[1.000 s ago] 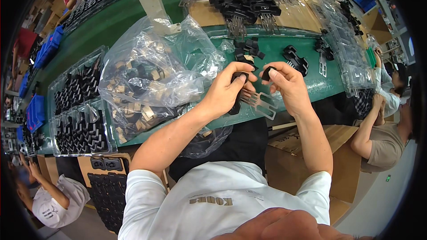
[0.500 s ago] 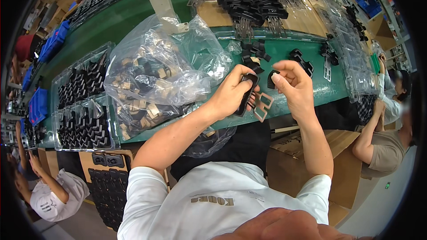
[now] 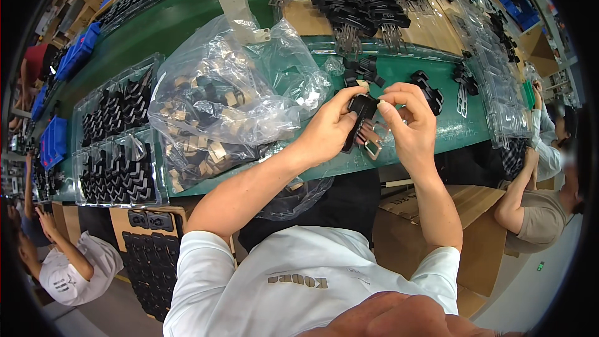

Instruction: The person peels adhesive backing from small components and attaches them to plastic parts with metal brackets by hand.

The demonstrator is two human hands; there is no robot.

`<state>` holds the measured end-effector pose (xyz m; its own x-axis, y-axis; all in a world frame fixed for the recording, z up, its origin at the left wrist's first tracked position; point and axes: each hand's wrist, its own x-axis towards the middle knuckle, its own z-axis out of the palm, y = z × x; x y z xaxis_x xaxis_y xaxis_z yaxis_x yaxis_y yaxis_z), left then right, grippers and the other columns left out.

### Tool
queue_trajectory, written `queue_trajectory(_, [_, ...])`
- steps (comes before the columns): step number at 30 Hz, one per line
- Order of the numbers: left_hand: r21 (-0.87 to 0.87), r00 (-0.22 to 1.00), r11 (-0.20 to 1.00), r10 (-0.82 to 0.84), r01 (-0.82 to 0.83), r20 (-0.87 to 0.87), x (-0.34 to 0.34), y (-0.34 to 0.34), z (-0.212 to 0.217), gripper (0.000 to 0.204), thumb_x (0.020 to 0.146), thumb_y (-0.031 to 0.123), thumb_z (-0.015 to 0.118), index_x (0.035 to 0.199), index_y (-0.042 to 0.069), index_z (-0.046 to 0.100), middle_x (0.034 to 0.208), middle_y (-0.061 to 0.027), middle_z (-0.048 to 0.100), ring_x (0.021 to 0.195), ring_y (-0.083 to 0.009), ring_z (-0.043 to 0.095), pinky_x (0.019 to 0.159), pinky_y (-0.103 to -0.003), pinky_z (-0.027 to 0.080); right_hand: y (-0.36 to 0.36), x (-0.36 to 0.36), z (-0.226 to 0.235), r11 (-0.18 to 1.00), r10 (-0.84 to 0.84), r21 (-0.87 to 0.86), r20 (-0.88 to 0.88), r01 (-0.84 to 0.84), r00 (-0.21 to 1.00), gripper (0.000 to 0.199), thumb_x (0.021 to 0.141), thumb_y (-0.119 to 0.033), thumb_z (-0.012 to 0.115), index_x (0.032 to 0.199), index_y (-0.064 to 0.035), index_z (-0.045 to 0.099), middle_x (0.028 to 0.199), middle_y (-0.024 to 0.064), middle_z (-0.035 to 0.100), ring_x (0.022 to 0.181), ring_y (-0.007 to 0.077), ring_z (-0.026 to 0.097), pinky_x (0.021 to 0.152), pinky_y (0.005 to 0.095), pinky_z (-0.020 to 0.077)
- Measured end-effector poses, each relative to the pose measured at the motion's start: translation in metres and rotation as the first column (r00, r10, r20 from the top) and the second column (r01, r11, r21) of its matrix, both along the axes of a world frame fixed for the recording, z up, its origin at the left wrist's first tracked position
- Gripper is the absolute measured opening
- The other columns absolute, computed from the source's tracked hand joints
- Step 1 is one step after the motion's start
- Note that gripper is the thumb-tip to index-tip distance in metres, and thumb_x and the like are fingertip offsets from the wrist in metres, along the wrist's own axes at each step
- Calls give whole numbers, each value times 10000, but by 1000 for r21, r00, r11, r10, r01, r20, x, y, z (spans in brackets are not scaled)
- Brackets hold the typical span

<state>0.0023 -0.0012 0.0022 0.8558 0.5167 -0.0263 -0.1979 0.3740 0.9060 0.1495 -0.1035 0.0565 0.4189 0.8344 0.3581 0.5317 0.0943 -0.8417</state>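
Head view, bag as landmark: a clear plastic bag [image 3: 268,112] of tan blocks [image 3: 217,150] lies left of the person's forearms.
Left hand: the left hand [image 3: 340,122], just right of the bag, is clamped on a black part [image 3: 363,112].
Black part: held right of the bag, above the tabletop, with a pronged metal plate [image 3: 372,148] beneath it; the grip on its side seems meant to leave the top face clear.
Right hand: farther right of the bag, the right hand [image 3: 413,128] has thumb and forefinger near the part's upper end, probably so placed for fine fingertip work; whether they pinch anything, I cannot tell.
Tabletop: the green tabletop [image 3: 458,128] runs under the bag; clear trays [image 3: 121,204] of black pieces stand left of it, perhaps to keep them in rows.
Heap: black parts [image 3: 362,0] lie beyond the bag, to its right.
Room: blue bins [image 3: 55,140] stand far left of the bag; a cardboard box [image 3: 437,231] sits below and right of it; a seated co-worker [image 3: 541,212] is well right.
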Motion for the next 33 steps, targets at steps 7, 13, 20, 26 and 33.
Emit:
queue_trajectory(7, [104, 995, 993, 49, -58, 85, 3, -3, -10, 512, 992, -102, 395, 1487, 33, 393, 1089, -150, 625, 818, -175, 666, 705, -286, 558, 4, -11, -4, 1000, -30, 3, 87, 30, 996, 79, 877, 8, 724, 954, 0, 742, 1121, 79, 662, 873, 154, 617, 696, 250, 505])
queue_trajectory(13, [151, 997, 987, 38, -47, 61, 4, -3, -12, 517, 986, -104, 402, 1486, 26, 391, 1066, -148, 617, 800, -168, 645, 700, -284, 556, 5, -12, -9, 997, -77, 48, 253, 67, 965, 88, 848, 11, 748, 934, -6, 753, 1092, 73, 670, 872, 182, 627, 710, 281, 520])
queue_trajectory(20, [151, 996, 987, 44, -55, 73, 4, -2, -16, 514, 986, -101, 406, 1483, 26, 394, 1054, -141, 624, 787, -159, 627, 700, -283, 554, 8, -10, -17, 990, -86, 139, 369, 36, 925, 123, 813, 17, 772, 932, -8, 752, 1062, 74, 680, 866, 201, 632, 723, 307, 521])
queue_trajectory(26, [128, 995, 990, 38, -50, 95, 4, -2, -12, 509, 987, -100, 404, 1479, 26, 396, 1050, -132, 634, 789, -155, 626, 705, -284, 557, 8, -10, -18, 989, -95, 146, 409, 37, 908, 146, 792, 22, 779, 931, -10, 754, 1057, 72, 687, 867, 209, 633, 736, 320, 520])
queue_trajectory(33, [79, 996, 997, 3, -9, 87, 2, -1, -8, 495, 995, -93, 404, 1474, 31, 399, 1066, -129, 642, 798, -153, 634, 716, -289, 564, 9, -9, -19, 981, -112, 194, 503, 14, 857, 161, 776, 17, 784, 932, -15, 760, 1064, 67, 692, 862, 211, 634, 742, 324, 519])
